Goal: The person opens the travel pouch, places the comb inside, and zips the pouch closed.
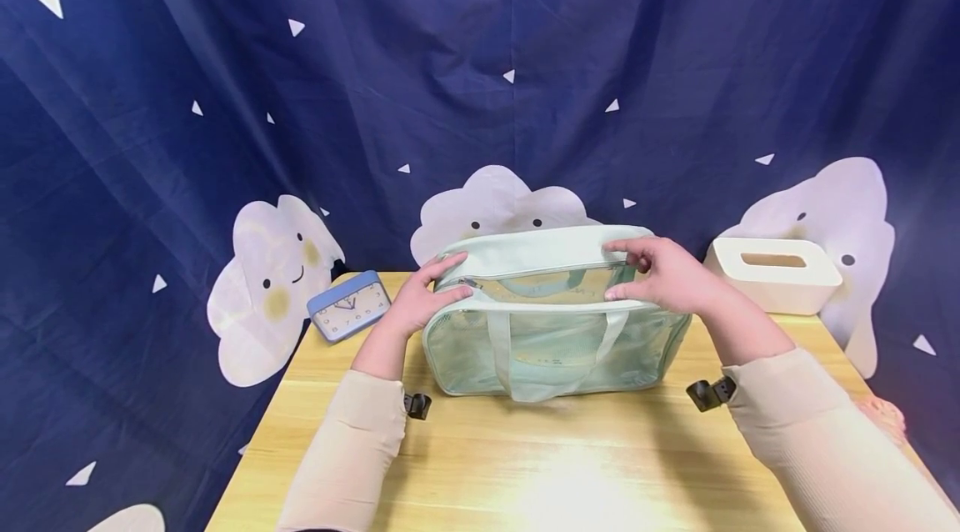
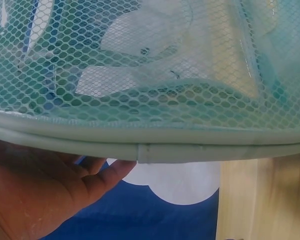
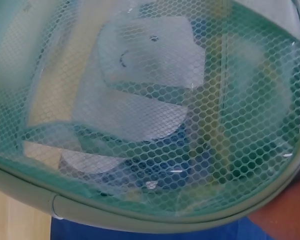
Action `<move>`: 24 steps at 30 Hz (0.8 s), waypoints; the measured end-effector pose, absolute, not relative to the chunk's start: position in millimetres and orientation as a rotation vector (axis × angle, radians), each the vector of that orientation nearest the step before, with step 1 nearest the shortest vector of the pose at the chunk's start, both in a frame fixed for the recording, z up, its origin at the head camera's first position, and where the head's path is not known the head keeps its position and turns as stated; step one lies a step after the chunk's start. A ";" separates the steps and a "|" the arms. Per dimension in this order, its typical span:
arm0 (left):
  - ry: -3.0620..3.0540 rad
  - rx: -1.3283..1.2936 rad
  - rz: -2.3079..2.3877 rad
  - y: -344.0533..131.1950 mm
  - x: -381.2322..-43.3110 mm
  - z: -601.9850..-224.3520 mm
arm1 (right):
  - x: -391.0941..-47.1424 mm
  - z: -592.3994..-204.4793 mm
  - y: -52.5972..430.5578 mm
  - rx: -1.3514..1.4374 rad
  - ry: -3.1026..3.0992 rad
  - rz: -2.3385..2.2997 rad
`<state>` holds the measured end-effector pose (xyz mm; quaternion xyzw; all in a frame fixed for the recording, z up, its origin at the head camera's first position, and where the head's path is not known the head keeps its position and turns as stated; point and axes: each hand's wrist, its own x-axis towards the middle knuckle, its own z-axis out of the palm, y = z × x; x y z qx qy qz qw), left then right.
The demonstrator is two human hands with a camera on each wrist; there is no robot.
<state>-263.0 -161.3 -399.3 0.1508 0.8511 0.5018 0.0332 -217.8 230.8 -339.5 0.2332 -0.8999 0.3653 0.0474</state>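
A see-through mint-green tote bag [image 1: 555, 353] stands upright on the table, its zipped top parted and its front strap [image 1: 501, 353] hanging down. At the bag's left end my left hand [image 1: 422, 298] grips the top, with fingers at the far side and thumb on the near rim. My right hand [image 1: 663, 273] holds the right end, bent fingers on the far panel and thumb on the near rim. Both wrist views show the bag's mesh end panels [image 2: 155, 100] [image 3: 140, 110] close up. In the right wrist view the bag hides most of the hand.
A blue clock [image 1: 350, 307] lies at the table's back left. The white tissue box [image 1: 776, 273] stands at the back right. Behind the wooden table [image 1: 480, 465] hangs a dark blue curtain [image 1: 360, 98] with white clouds. A pinkish object [image 1: 883, 415] lies at the right edge.
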 end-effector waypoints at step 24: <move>2.531 0.445 1.648 -158.5 -264.6 -401.8 | -256.5 -322.6 73.1 0.750 -2.978 1.065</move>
